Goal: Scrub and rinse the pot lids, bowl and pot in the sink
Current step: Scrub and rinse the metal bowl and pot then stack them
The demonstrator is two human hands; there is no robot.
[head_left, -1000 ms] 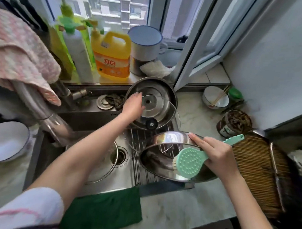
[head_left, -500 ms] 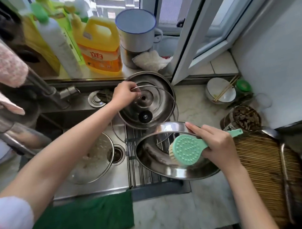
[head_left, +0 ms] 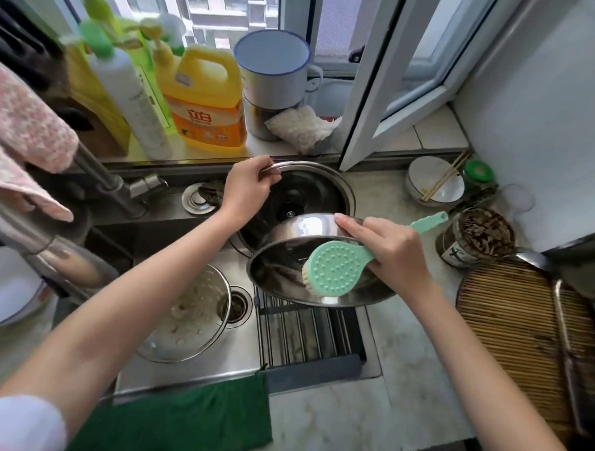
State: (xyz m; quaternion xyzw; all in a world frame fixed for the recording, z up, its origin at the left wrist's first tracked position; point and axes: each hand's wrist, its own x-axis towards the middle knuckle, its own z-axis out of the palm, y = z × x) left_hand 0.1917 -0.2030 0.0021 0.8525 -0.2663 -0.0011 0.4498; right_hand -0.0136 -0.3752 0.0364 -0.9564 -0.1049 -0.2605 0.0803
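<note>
Now the left hand (head_left: 246,191) slides up to pinch the lid (head_left: 308,188) by its top rim; the right hand (head_left: 391,252) grips brush (head_left: 338,267) and bowl (head_left: 284,269), so scrubbing looks next.

Mirror-glossy polished steel in the bowl (head_left: 303,225) and pot lid (head_left: 325,178), duller brushed steel in the sink (head_left: 193,367), matt mint plastic with a nubbed back on the brush (head_left: 338,267), napped green cloth (head_left: 168,425), ribbed wooden-looking mat (head_left: 505,322), smooth veined pale stone on the counter (head_left: 330,423).
</note>
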